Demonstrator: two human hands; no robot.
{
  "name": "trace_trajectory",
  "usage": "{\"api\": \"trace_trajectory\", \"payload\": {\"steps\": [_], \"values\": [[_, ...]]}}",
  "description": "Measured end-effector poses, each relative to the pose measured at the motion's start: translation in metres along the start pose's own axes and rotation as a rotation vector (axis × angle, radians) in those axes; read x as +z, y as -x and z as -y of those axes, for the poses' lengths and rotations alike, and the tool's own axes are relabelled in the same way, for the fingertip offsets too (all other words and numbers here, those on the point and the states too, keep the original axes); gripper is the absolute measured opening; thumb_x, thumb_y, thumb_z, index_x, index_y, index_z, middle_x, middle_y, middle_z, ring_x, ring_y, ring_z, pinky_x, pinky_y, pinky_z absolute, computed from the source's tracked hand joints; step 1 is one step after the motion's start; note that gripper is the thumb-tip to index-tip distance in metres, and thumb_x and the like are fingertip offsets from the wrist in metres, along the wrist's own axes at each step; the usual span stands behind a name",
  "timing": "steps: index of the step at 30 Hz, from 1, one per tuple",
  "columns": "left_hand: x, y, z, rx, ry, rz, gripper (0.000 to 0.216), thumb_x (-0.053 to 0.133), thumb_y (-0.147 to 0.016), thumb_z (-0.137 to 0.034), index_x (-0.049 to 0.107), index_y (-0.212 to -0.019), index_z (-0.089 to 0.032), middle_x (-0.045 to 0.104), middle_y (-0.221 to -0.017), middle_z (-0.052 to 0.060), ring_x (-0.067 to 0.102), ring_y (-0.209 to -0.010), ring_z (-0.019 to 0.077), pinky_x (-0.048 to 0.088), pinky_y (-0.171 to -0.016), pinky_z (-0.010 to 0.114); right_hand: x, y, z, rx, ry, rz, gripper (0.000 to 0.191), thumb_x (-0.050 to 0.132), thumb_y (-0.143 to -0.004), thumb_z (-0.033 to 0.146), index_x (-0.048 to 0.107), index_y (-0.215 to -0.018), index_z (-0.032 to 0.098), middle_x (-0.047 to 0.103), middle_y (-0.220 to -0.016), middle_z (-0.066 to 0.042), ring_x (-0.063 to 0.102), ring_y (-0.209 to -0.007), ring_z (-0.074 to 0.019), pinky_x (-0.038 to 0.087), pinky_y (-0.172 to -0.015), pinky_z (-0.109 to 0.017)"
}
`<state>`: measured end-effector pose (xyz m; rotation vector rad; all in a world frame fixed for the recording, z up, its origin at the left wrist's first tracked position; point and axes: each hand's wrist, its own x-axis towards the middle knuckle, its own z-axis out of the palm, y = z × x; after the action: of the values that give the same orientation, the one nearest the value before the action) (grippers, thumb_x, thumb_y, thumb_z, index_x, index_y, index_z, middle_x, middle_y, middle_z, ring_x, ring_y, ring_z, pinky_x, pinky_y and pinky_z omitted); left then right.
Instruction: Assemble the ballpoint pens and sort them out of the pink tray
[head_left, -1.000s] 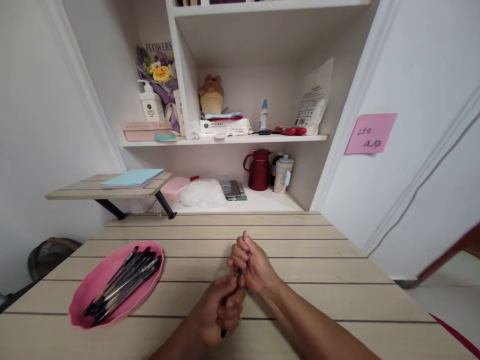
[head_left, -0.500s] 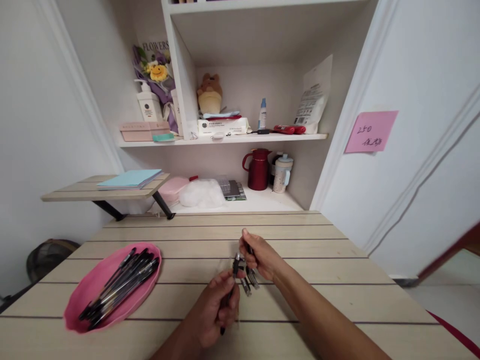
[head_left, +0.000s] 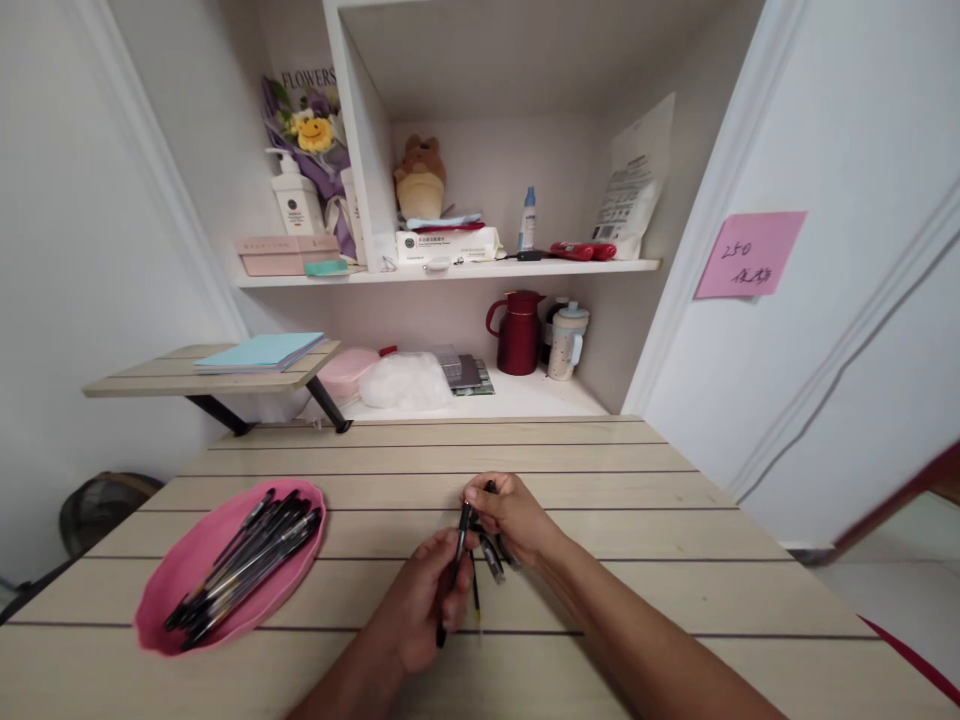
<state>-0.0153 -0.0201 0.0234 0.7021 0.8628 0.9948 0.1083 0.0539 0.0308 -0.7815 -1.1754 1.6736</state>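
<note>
My left hand (head_left: 420,600) is closed round a black pen (head_left: 463,524), which stands tilted with its upper end pointing away from me. At that upper end, the thumb and fingertips of my right hand (head_left: 517,515) are pinched together. A short black piece like a pen cap (head_left: 491,487) sticks up from my right hand; the rest of it is hidden by the fingers. Pen parts with clear, silvery ends (head_left: 493,562) lie on the table under my hands, partly covered. Beside my left fingers a thin dark rod with a yellowish tip (head_left: 477,598) points towards me.
On the left of the slatted wooden table (head_left: 637,600) sits a pink oval tray (head_left: 154,600) heaped with black and clear pens (head_left: 247,565). A small raised shelf (head_left: 135,375) behind it carries blue paper (head_left: 262,350). A red jug (head_left: 517,335) and a cup (head_left: 568,345) stand in the cabinet.
My right hand has come down and left, so its fingertips now meet the pen's upper end. The pen in my left hand has tilted slightly. The thin rod with the yellowish tip now shows.
</note>
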Motion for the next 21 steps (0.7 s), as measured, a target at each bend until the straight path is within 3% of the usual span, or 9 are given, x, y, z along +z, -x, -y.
{"api": "trace_trajectory", "payload": {"steps": [3, 8, 12, 15, 19, 21], "values": [[0.0, -0.001, 0.001, 0.024, -0.017, -0.032, 0.027, 0.051, -0.075, -0.041, 0.051, -0.086, -0.016, 0.045, -0.052, -0.006, 0.031, -0.032, 0.0014, 0.02, -0.033, 0.016, 0.001, 0.001, 0.0, 0.048, -0.017, 0.064, 0.034, 0.063, -0.062, 0.043, 0.055, -0.073, 0.012, 0.048, -0.044, 0.006, 0.028, -0.031, -0.0011, 0.018, -0.03, -0.015], [-0.004, -0.004, 0.002, 0.044, -0.046, -0.068, 0.028, 0.052, -0.074, -0.041, 0.052, -0.086, -0.015, 0.045, -0.053, -0.005, 0.031, -0.033, 0.0012, 0.017, -0.032, 0.015, 0.003, -0.001, -0.008, 0.09, 0.105, -0.029, 0.033, 0.069, -0.057, 0.04, 0.049, -0.062, 0.014, 0.036, -0.031, 0.01, 0.027, -0.027, -0.0024, 0.015, -0.029, -0.015], [-0.011, -0.002, -0.004, -0.113, 0.099, 0.096, 0.027, 0.054, -0.074, -0.039, 0.053, -0.087, -0.015, 0.039, -0.049, -0.008, 0.021, -0.03, -0.0011, 0.009, -0.031, 0.014, 0.001, 0.0, -0.006, 0.04, 0.036, 0.076, 0.031, 0.067, -0.06, 0.04, 0.056, -0.065, 0.011, 0.041, -0.035, 0.007, 0.028, -0.03, -0.0017, 0.016, -0.03, -0.015], [-0.011, 0.0, -0.009, -0.149, 0.142, 0.192, 0.028, 0.053, -0.074, -0.039, 0.053, -0.088, -0.015, 0.036, -0.047, -0.009, 0.017, -0.029, -0.0015, 0.007, -0.031, 0.014, -0.001, 0.002, -0.001, 0.033, -0.019, 0.178, 0.032, 0.065, -0.063, 0.04, 0.06, -0.073, 0.01, 0.047, -0.04, 0.005, 0.03, -0.032, -0.0016, 0.018, -0.031, -0.015], [-0.007, -0.001, -0.006, -0.012, 0.017, 0.07, 0.024, 0.052, -0.075, -0.039, 0.05, -0.082, -0.016, 0.043, -0.05, -0.007, 0.022, -0.029, -0.0007, 0.009, -0.031, 0.015, 0.0, 0.003, -0.003, 0.064, -0.05, 0.167, 0.032, 0.065, -0.063, 0.039, 0.059, -0.079, 0.011, 0.058, -0.056, 0.0, 0.034, -0.034, -0.0009, 0.02, -0.031, -0.015], [-0.007, -0.004, -0.003, 0.055, -0.078, 0.002, 0.023, 0.055, -0.073, -0.038, 0.047, -0.073, -0.016, 0.045, -0.051, -0.006, 0.024, -0.029, -0.0005, 0.009, -0.03, 0.015, 0.002, 0.001, -0.008, 0.091, -0.035, 0.09, 0.03, 0.066, -0.062, 0.038, 0.057, -0.076, 0.012, 0.052, -0.047, 0.004, 0.033, -0.032, -0.0015, 0.019, -0.03, -0.014]]}}
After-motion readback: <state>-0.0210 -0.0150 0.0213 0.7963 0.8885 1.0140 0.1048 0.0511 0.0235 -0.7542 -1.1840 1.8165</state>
